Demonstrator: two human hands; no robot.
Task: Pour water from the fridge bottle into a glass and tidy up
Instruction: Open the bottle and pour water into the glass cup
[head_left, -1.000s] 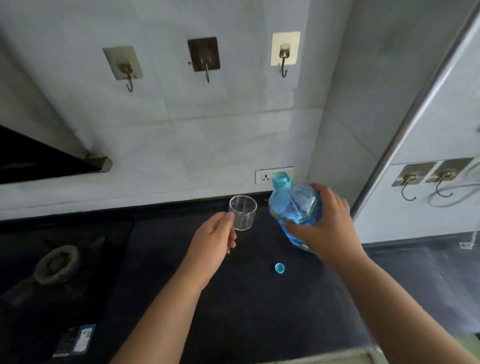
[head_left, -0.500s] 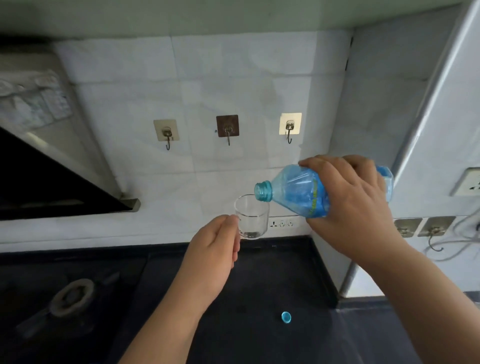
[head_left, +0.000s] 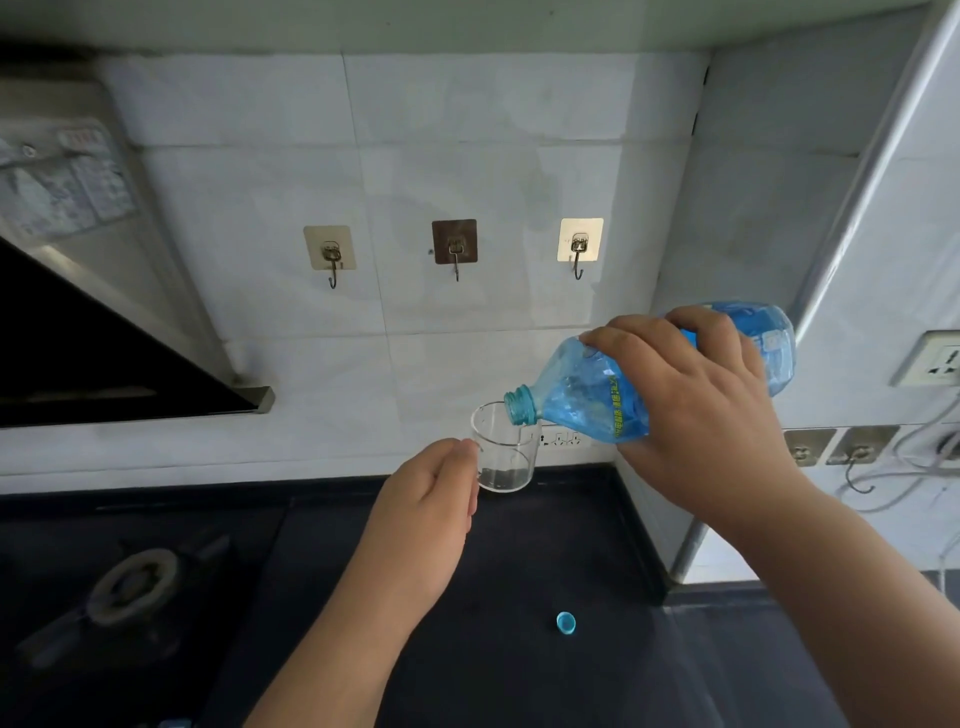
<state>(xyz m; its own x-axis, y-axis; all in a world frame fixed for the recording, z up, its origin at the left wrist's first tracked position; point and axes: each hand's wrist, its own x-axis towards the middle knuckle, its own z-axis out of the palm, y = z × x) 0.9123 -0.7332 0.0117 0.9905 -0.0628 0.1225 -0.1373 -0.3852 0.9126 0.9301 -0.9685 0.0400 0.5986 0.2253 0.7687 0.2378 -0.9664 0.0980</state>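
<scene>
From my feed I see a dark, matte tabletop (head_left: 519, 571) running along a wall of pale glossy tiles (head_left: 467, 130), with three square stick-on hooks (head_left: 455, 244) in a row above the work area, each with a small metal hook hanging down. On the far left a gas burner (head_left: 132, 584) sits in a black cooktop, and above it the slanted steel and black glass of a range hood (head_left: 104, 322) juts out; nothing stands between the hands and the glass. A pale vertical panel with a metal edge (head_left: 857, 182) rises on the right, with a wall socket (head_left: 940, 358) and more hooks and a loose white cable (head_left: 924, 457) beyond it. A small round blue cap (head_left: 565, 623) lies on the tabletop, well apart from the bottle. My left hand (head_left: 426, 519) holds a clear, straight-sided glass (head_left: 503, 449) up above the tabletop, fingers wrapped round its side nearest me. My right hand (head_left: 696, 410) grips a translucent blue plastic bottle (head_left: 587, 400) round its middle, tipped steeply so the uncapped threaded neck sits right at the rim of the glass. The bottle has a ribbed base and a label with yellow print. A shallow layer of water shows at the bottom of the glass; I cannot make out a stream from the neck.
</scene>
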